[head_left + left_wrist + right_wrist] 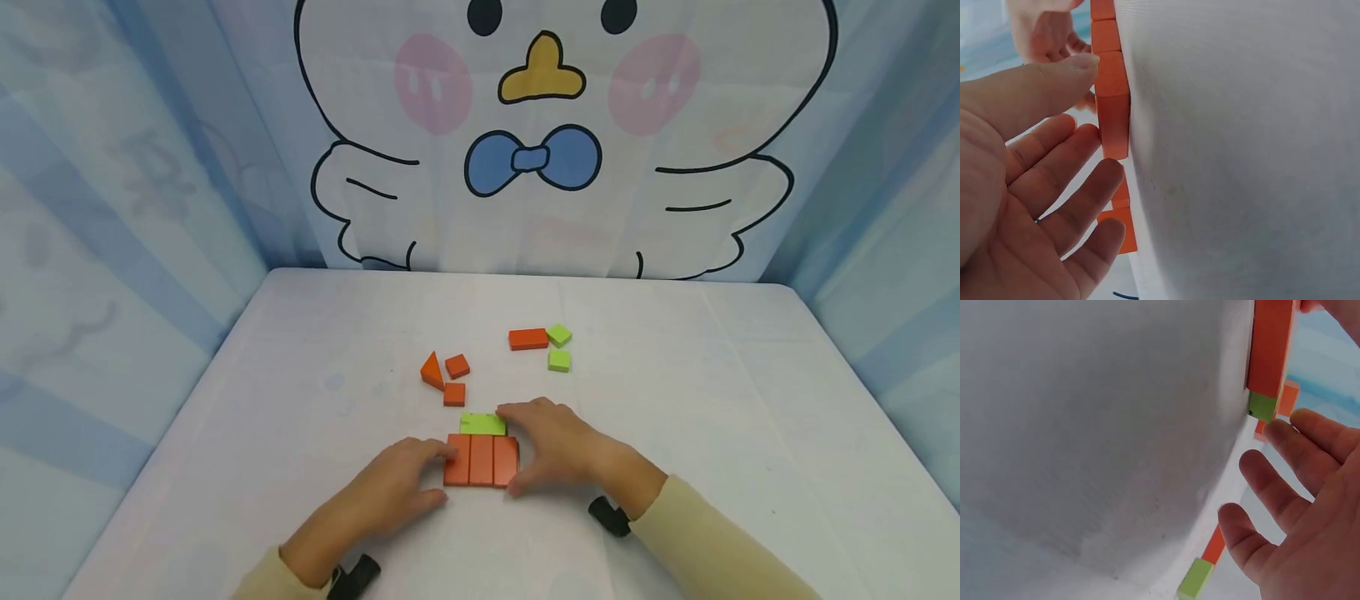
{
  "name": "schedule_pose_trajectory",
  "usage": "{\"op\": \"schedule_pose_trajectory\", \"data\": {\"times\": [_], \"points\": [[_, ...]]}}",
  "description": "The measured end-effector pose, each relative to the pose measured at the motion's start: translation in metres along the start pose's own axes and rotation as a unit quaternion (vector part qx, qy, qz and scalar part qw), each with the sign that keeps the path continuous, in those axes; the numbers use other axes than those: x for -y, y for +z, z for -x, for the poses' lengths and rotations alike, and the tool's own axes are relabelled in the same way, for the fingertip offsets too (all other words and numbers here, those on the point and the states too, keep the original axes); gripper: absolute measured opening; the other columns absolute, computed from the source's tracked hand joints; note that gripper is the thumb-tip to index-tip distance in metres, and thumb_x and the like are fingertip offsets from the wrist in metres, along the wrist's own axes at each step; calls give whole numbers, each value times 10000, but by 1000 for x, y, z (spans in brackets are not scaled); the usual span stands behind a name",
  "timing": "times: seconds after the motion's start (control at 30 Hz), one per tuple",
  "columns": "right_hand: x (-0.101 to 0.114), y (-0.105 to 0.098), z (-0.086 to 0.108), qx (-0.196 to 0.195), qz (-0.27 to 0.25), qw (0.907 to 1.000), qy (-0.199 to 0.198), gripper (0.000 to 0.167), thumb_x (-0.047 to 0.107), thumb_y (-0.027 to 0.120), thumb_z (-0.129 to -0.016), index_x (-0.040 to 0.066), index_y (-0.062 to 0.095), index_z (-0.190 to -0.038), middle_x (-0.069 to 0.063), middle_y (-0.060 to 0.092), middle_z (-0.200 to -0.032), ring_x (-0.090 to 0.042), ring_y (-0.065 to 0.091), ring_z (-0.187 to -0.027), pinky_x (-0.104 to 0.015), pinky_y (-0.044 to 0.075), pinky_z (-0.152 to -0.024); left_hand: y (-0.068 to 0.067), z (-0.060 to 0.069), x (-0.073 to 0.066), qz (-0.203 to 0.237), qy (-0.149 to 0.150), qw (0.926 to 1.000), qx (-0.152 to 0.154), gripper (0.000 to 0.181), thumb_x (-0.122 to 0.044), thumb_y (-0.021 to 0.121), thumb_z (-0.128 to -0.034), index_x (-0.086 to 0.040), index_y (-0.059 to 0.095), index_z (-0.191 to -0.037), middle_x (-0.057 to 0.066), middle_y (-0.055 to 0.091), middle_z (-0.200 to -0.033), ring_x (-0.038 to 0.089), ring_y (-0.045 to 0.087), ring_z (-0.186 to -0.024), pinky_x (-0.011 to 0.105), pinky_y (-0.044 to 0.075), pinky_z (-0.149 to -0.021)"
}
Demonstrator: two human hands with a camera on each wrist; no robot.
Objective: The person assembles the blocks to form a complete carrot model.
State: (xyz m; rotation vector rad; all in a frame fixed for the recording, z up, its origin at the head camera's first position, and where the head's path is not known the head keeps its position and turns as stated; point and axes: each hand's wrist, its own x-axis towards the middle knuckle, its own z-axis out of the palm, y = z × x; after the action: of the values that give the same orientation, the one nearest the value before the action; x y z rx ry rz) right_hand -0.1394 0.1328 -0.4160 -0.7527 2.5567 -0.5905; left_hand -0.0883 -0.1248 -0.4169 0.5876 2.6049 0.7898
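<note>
Three orange-red blocks [481,461] lie side by side on the white table, with a light green piece [482,424] against their far edge. My left hand [397,486] is at their left side, fingers relaxed, a fingertip touching the left block; in the left wrist view, the thumb of the left hand [1029,156] rests on an orange block [1113,106]. On the right side is my right hand [561,446], spread around the blocks, with a fingertip at the green piece's corner. The right wrist view has the right hand [1310,494] with loosely bent fingers near the green piece [1262,405].
Beyond the blocks lie an orange triangle [432,372] and two small orange blocks [457,367]. Farther back and to the right are an orange-red block [528,339] and two light green cubes [558,360]. A printed curtain [525,225] hangs behind the table.
</note>
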Motion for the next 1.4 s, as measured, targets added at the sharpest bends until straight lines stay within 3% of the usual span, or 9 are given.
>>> {"op": "schedule_pose_trajectory", "data": {"times": [0.27, 0.8, 1.2, 1.4], "points": [[0, 3, 2, -21, -11, 9999, -142, 880, 412, 849, -768, 110, 449, -1492, -12, 505, -1455, -256, 410, -1335, -500, 342, -1088, 1, -4, 1, 346, -40, 9994, -61, 382, -73, 742, -898, -84, 640, -1266, -6, 671, -1202, 206, 598, -1187, 444, 463, -1006], [-2, 0, 3, -38, 69, 9998, -176, 863, 405, 852, -773, 120, 462, -1487, -12, 526, -1438, -262, 432, -1315, -499, 354, -1073, 3, -15, -1, 32, 333, 9985, -425, 337, -51, 748, -893, -76, 654, -1216, 6, 695, -1156, 172, 633, -1128, 388, 500, -959], [-4, -2, 4, -21, 64, 9999, -101, 863, 404, 858, -767, 135, 465, -1487, -7, 525, -1437, -260, 432, -1315, -499, 370, -1059, 3, -22, -1, 67, 93, 9992, -382, 438, -139, 793, -868, -69, 623, -1266, 11, 632, -1192, 209, 561, -1153, 425, 465, -995], [-4, -2, 5, -21, 110, 9999, -106, 857, 395, 852, -777, 138, 458, -1494, -6, 520, -1447, -262, 424, -1326, -501, 362, -1068, 2, -27, 1, 81, 43, 9997, -239, 568, -199, 794, -864, -36, 569, -1358, 80, 587, -1315, 268, 512, -1232, 455, 435, -1032]]}}
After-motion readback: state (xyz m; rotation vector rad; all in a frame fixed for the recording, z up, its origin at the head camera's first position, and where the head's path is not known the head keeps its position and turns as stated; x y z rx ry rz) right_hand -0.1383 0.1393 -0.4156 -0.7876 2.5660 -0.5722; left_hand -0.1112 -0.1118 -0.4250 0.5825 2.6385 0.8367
